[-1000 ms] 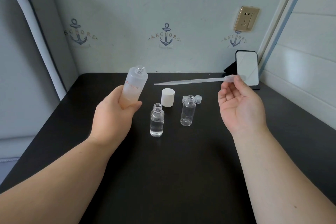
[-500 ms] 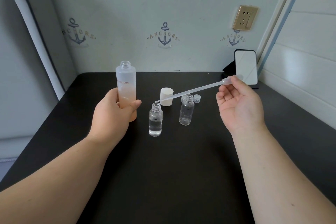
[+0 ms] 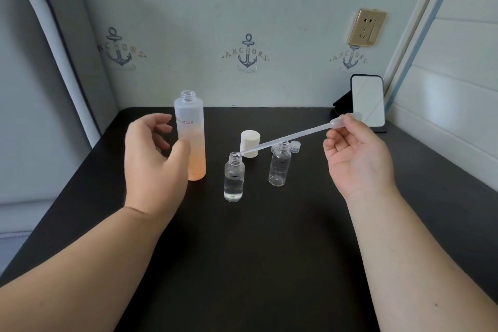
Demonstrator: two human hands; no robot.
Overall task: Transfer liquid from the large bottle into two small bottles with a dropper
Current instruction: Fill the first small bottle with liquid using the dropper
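Observation:
The large frosted bottle (image 3: 190, 140), uncapped and orange toward its base, stands upright on the black table (image 3: 242, 250). My left hand (image 3: 155, 153) hovers just left of it with fingers loosely spread, holding nothing. My right hand (image 3: 355, 156) pinches the bulb of a clear plastic dropper (image 3: 285, 139), whose tip sits at the mouth of the near small bottle (image 3: 234, 178), which is partly filled with clear liquid. A second small bottle (image 3: 280, 164) stands to its right and looks empty.
A white cap (image 3: 250, 143) stands behind the small bottles, with small clear caps (image 3: 295, 146) next to it. A phone on a dark stand (image 3: 367, 101) sits at the table's back right corner. Walls close in behind and on the right.
My left hand set the large bottle upright on the table and let go of it. The dropper swung down until its tip reached the near small bottle's mouth.

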